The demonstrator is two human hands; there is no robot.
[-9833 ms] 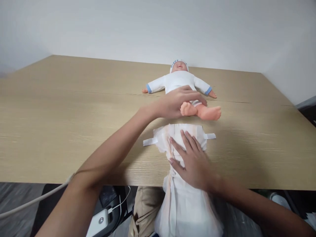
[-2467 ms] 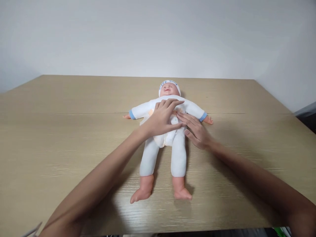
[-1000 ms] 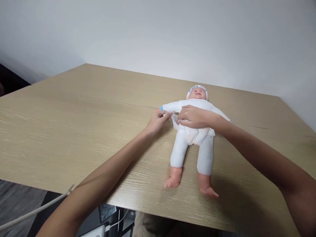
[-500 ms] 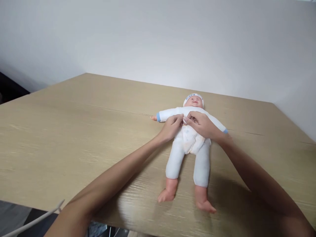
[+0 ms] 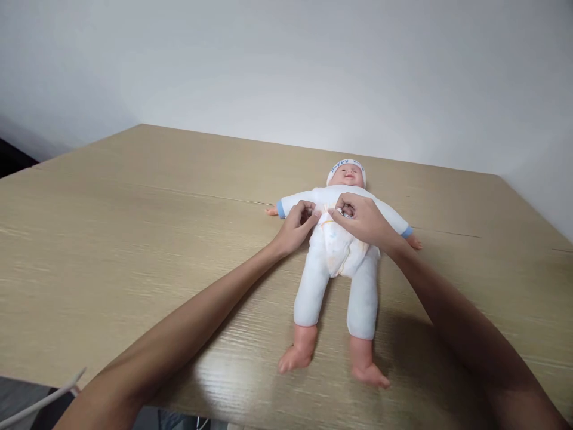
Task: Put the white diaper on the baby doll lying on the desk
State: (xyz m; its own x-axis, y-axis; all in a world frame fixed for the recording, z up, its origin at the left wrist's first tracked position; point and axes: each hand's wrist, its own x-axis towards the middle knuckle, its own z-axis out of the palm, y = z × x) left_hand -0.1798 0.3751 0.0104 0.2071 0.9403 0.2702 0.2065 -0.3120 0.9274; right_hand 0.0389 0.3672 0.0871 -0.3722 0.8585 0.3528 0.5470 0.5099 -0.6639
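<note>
A baby doll (image 5: 364, 298) in a white suit with blue cuffs and a lettered white cap lies on its back, feet toward me. Around its hips is a white diaper (image 5: 338, 242) with a pale print and a yellow-orange line at the waist. My left hand (image 5: 296, 227) is closed in a pinch at the waist edge of the diaper on the left. From the right, my right hand (image 5: 363, 220) pinches the front waistband near the middle, thumb and fingers together. The fingers partly cover the waistband and the doll's belly.
The doll rests on a wide wooden table (image 5: 134, 251) with a thin seam across it. Behind the table stands a plain pale wall (image 5: 286, 71). A white cable (image 5: 45, 401) shows past the table's near left edge.
My hands, which met at the middle of the waistband, are now apart: the left has moved out to the left. More of the waistband shows. The view has shifted slightly.
</note>
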